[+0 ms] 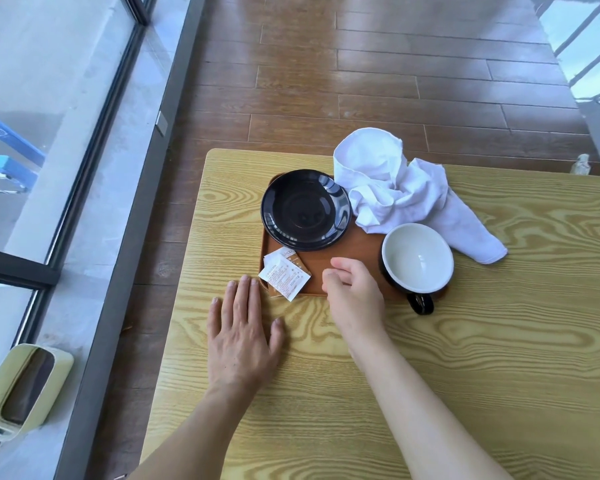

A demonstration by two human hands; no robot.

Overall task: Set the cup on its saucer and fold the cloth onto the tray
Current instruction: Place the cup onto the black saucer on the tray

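Your left hand (242, 336) lay flat and spread on the table (465, 358), your right hand (352, 289) hovered loosely curled, holding nothing, over the tray (340, 261) — cup (417, 259) beside its saucer (305, 210), cloth (400, 192) crumpled behind.

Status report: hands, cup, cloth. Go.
Left hand flat on the wooden table, empty. Right hand over brown tray, loosely curled, empty. White-lined black cup off black saucer. Crumpled white cloth unfolded.
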